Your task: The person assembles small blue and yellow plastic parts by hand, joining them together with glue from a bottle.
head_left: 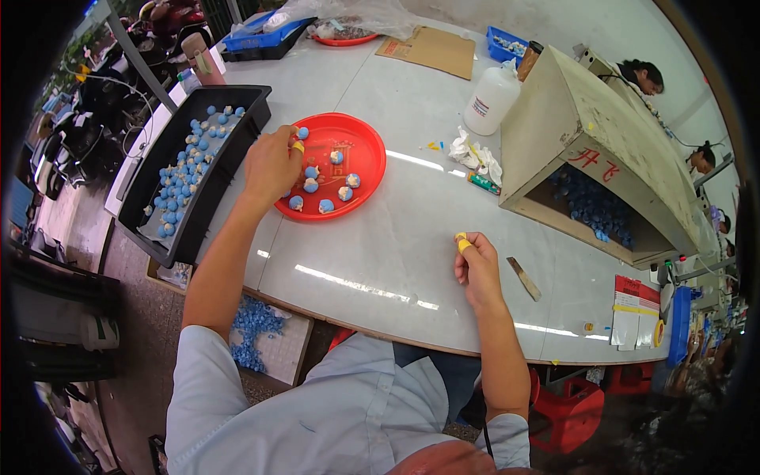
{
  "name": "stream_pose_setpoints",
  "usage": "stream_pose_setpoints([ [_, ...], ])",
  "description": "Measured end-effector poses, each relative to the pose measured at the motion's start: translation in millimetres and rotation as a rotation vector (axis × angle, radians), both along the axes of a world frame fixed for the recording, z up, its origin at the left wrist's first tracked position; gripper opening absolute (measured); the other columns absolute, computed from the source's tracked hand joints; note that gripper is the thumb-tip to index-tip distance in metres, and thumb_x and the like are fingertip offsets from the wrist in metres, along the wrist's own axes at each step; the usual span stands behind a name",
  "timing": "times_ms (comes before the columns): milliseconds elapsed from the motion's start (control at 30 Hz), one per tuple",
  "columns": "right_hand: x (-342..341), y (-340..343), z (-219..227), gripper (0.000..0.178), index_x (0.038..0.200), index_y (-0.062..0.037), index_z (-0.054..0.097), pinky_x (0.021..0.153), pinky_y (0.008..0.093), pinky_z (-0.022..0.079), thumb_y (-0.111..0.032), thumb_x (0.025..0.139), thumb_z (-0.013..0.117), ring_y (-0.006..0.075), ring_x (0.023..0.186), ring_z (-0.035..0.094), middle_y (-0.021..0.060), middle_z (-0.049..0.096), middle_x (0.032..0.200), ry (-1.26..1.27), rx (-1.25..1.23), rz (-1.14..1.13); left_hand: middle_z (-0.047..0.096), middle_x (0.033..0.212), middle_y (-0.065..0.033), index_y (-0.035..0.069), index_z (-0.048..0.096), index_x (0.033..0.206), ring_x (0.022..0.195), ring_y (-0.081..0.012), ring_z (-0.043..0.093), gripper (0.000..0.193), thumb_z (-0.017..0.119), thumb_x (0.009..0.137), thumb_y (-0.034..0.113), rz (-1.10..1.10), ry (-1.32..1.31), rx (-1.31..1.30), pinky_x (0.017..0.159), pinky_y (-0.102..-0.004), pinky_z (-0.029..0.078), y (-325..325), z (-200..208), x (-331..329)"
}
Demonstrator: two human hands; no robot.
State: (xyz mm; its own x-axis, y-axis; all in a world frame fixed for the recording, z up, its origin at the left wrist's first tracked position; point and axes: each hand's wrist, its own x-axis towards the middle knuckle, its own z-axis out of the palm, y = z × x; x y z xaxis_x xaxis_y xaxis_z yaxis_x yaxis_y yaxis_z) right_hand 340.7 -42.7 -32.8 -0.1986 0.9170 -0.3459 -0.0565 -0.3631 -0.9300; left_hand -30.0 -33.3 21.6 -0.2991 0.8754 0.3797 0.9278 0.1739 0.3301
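My left hand point(275, 164) is over the left side of a round red plate point(372, 146). Its fingers pinch a small blue-and-white ball point(303, 133) at the plate's upper left rim. Several more such balls, blue with pale, uneven parts, lie on the plate, among them one ball point(336, 157) near the middle. My right hand point(477, 271) rests above the table toward the front, with yellow tape round its fingertips. Its thumb and fingers are curled together, and whatever they may hold is too small to make out. A flat metal blade point(523, 279) lies just right of it.
Left of the plate stands a black tray point(260, 101) with many blue balls. A metal box point(546, 119) holding blue pieces is at right, beside a white bottle point(492, 99) and crumpled tissue point(475, 156). Cardboard point(427, 51) lies at the back. Co-workers sit far right.
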Motion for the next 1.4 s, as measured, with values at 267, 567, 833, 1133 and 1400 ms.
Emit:
stream_pose_setpoints([
  [267, -3, -2, -1, 0.009, 0.096, -0.0076, 0.057, 0.043, 0.0217, 0.03, -0.016, 0.094, 0.054, 0.0061, 0.048, 0.043, -0.0024, 0.05, 0.062, -0.018, 0.022, 0.01, 0.068, 0.106, -0.0089, 0.005, 0.062, 0.116, 0.101, -0.0266, 0.062, 0.033, 0.062, 0.085, 0.017, 0.119, -0.051, 0.009, 0.086, -0.0404, 0.049, -16, 0, -29],
  [567, -7, -4, -1, 0.007, 0.097, -0.0047, 0.055, 0.042, 0.0214, 0.03, -0.01, 0.092, 0.055, 0.0052, 0.047, 0.042, -0.0013, 0.049, 0.063, -0.059, 0.066, 0.014, 0.065, 0.11, -0.0135, 0.003, 0.061, 0.116, 0.105, -0.0314, 0.06, 0.04, 0.069, 0.079, 0.018, 0.217, 0.305, 0.156, 0.086, -0.0436, 0.048, -26, -1, -73],
  [833, -8, -5, -5, 0.007, 0.094, -0.0069, 0.056, 0.041, 0.0213, 0.028, -0.013, 0.094, 0.056, 0.0056, 0.045, 0.041, -0.0024, 0.049, 0.06, -0.113, 0.09, -0.01, 0.066, 0.105, -0.0162, 0.003, 0.059, 0.112, 0.099, -0.0349, 0.064, 0.032, 0.064, 0.084, 0.017, 0.422, 0.302, -0.09, 0.08, -0.0459, 0.051, -42, -16, -95],
  [1133, -10, -5, -7, 0.006, 0.094, -0.0076, 0.056, 0.041, 0.0209, 0.027, -0.013, 0.093, 0.055, 0.0049, 0.046, 0.041, -0.003, 0.049, 0.061, -0.122, 0.089, -0.019, 0.068, 0.101, -0.0187, 0.002, 0.06, 0.117, 0.092, -0.0378, 0.067, 0.03, 0.055, 0.088, 0.006, 0.418, 0.23, -0.129, 0.077, -0.0463, 0.053, -39, -26, -105],
  [1400, -13, -7, -2, 0.005, 0.093, -0.0081, 0.056, 0.042, 0.0208, 0.028, -0.013, 0.093, 0.055, 0.0047, 0.046, 0.041, -0.0032, 0.049, 0.061, -0.132, 0.097, -0.023, 0.068, 0.101, -0.0187, 0.002, 0.06, 0.115, 0.09, -0.0381, 0.067, 0.026, 0.055, 0.091, 0.01, 0.387, 0.186, -0.145, 0.076, -0.0467, 0.053, -32, -22, -88],
])
